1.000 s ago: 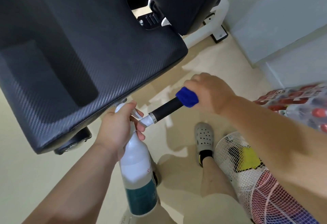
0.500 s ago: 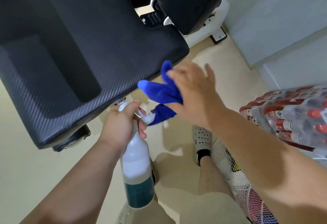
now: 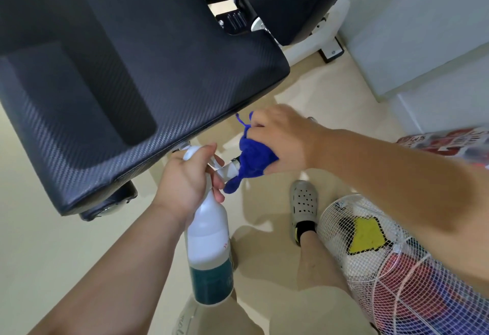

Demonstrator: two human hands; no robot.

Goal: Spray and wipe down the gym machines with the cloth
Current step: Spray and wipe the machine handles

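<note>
Cream floor (image 3: 53, 242) lies under the machine's black padded seat (image 3: 119, 70). My left hand (image 3: 185, 181) grips the spray bottle (image 3: 209, 242), and my right hand (image 3: 283, 139) curls its fingers round the blue cloth (image 3: 252, 157) just below the seat's edge. I judge wiping underway, with most surfaces left.

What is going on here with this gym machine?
A person is cleaning it. The right hand grips a blue cloth, bunched around a handle end just below the edge of the black padded seat. The left hand holds a spray bottle by its neck, close beside the cloth.
</note>
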